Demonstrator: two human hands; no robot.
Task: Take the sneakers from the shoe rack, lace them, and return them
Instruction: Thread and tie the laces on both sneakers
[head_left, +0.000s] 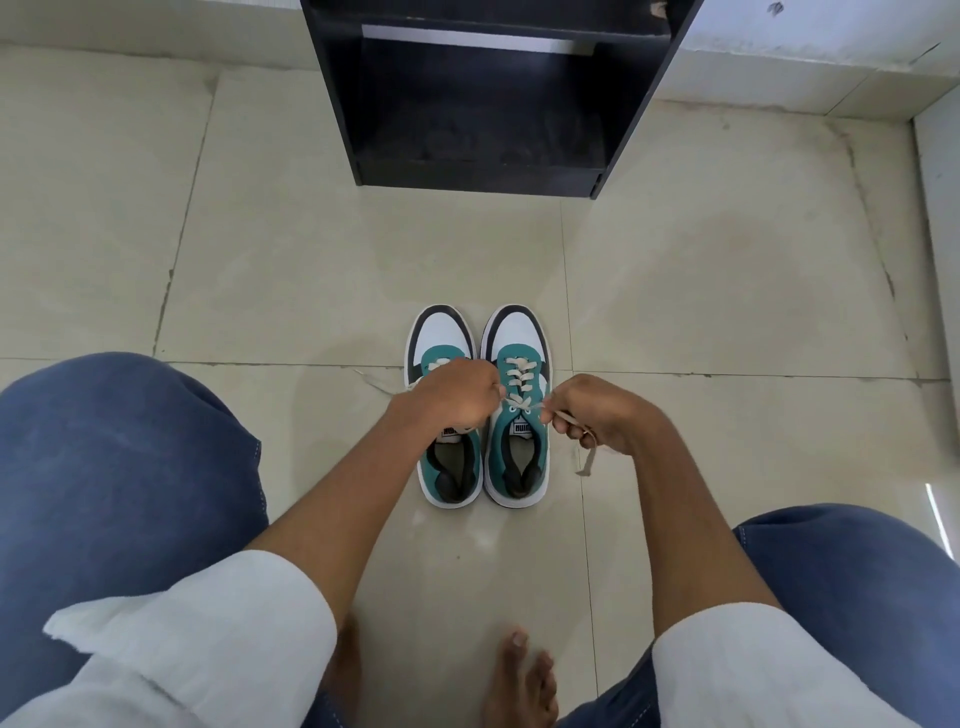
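Two teal, white and black sneakers stand side by side on the tiled floor, toes pointing away from me. The right sneaker (517, 447) has a beige lace crossed through its eyelets. My left hand (451, 397) hovers over the left sneaker (448, 467), fist closed on one end of that lace. My right hand (597, 415) is closed on the other lace end (586, 457), which dangles below the fingers. A loose lace of the left sneaker trails on the floor to its left. The black shoe rack (483, 93) stands beyond the sneakers, its lower shelf bare.
I am squatting, with my blue-trousered knees (119, 467) at both sides and my bare feet (519, 680) at the bottom. A low white ledge (810, 57) runs along the wall behind the rack. Floor tiles spread around the sneakers.
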